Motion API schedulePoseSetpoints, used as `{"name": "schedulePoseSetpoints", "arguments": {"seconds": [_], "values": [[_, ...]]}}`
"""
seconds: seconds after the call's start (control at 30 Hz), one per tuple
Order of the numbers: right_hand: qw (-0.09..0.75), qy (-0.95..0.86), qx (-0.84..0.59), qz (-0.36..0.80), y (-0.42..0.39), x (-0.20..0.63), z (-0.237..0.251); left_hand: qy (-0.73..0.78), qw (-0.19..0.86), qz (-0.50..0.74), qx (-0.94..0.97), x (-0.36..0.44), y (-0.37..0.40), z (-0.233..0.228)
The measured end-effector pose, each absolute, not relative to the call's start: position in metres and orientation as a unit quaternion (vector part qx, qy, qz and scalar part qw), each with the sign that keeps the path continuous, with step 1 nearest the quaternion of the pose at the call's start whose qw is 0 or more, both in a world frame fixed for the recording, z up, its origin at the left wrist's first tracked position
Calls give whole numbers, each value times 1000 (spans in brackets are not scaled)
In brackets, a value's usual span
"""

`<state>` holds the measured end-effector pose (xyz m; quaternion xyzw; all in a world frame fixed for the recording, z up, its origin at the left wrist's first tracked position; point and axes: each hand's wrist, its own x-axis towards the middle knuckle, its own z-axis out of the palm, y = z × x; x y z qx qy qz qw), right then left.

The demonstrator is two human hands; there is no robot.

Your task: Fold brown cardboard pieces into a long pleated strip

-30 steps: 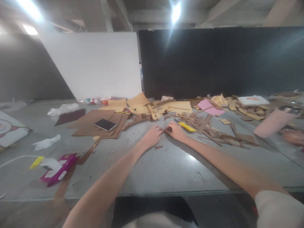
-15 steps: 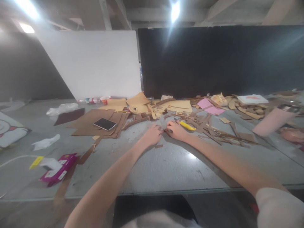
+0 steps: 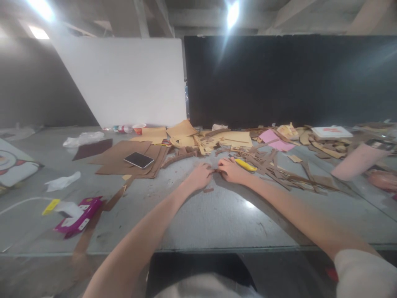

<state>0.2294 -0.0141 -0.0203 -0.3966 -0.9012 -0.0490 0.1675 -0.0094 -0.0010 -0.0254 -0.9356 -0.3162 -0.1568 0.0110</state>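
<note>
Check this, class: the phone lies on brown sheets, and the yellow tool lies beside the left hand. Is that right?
Not quite: the yellow tool lies beside the right hand, not the left hand, as the head view shows. The phone does lie on brown sheets.

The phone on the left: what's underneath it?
The phone rests on overlapping flat brown sheets, which spread out around it. Whatever lies directly beneath the phone or between the sheets is covered and cannot be seen.
</note>
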Motion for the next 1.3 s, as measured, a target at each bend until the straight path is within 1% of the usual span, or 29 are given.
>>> {"name": "schedulePoseSetpoints", "arguments": {"seconds": [0.3, 0.53, 0.7, 0.77, 0.83, 0.9, 0.97, 1.07, 1.17, 1.3], "values": [[151, -901, -384, -136, -19, 223, -23, -297, 19, -165, -940, -10, 3, -23], [107, -899, -329, -268, -21, 217, -22, -291, -8, -177, -940, -10, 9, -27], [122, -899, -311, -283, -22, 217, -22, -307, -55, -211, -926, -13, 18, -36], [148, -895, -327, -264, -21, 216, -24, -316, -83, -229, -917, -13, 20, -38], [199, -885, -358, -220, -20, 214, -27, -317, -117, -252, -907, -13, 19, -37], [276, -864, -396, -142, -20, 211, -28, -315, -164, -281, -892, -13, 16, -34], [355, -831, -427, -40, -21, 208, -30, -318, -224, -302, -870, -13, 12, -30], [433, -778, -446, 92, -24, 203, -30, -335, -308, -330, -827, -12, 7, -28], [455, -748, -456, 160, -26, 202, -28, -338, -345, -356, -800, -8, 5, -28], [447, -743, -461, 189, -27, 202, -27, -335, -353, -356, -798, -5, 5, -28]]}}
